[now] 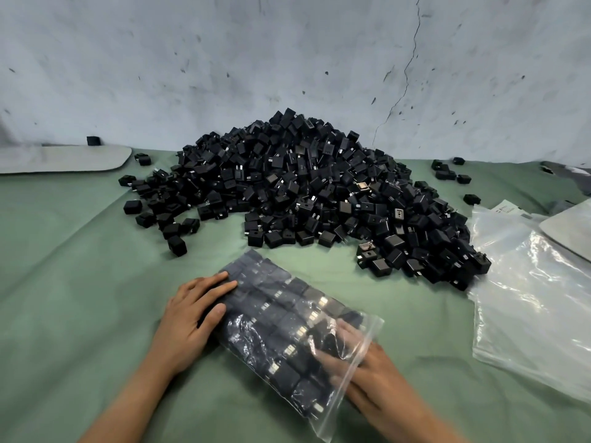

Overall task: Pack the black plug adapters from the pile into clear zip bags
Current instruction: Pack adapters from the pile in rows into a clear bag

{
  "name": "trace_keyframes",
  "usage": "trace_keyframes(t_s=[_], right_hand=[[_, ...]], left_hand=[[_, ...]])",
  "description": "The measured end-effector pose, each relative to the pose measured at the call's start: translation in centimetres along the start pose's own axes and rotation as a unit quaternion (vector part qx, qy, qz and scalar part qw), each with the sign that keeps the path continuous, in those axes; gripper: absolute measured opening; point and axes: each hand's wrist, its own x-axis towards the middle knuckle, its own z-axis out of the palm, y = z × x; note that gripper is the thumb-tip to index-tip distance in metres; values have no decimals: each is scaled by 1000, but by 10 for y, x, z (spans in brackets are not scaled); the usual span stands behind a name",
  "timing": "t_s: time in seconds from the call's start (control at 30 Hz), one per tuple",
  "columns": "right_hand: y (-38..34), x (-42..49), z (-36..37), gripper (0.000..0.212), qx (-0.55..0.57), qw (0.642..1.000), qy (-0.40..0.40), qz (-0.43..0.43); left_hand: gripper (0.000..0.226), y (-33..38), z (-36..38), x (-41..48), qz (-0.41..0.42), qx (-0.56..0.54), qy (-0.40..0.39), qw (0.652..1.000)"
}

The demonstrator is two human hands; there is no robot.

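Observation:
A big pile of black plug adapters lies on the green cloth against the wall. In front of it a clear zip bag lies flat, filled with rows of adapters. My left hand rests with straight fingers on the bag's far left side. My right hand reaches into the bag's open mouth at the near right; its fingers show through the plastic, and I cannot see whether they hold an adapter.
A stack of empty clear zip bags lies to the right, under a grey board's corner. Another grey board lies at the back left. Loose adapters are scattered around the pile. The cracked grey wall closes off the back.

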Motion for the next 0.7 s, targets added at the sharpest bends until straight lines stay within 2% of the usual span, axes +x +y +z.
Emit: trace_keyframes(t_s=[0.1, 0.17, 0.37, 0.6, 0.7], right_hand=[[2, 22, 6, 41, -60, 996, -58, 13], [4, 36, 10, 46, -41, 992, -115, 25], [6, 84, 31, 64, -23, 985, -170, 15], [-6, 108, 33, 46, 49, 983, -174, 26], [-6, 111, 34, 41, 89, 981, -172, -2]], left_hand=[[62, -1, 0, -1, 1, 2, -2, 1000], [62, 0, -1, -1, -1, 3, -3, 1000], [49, 5, -3, -1, -17, 3, -14, 1000], [53, 9, -5, 0, -21, 6, -19, 1000], [53, 8, -5, -1, -21, 15, -22, 999]])
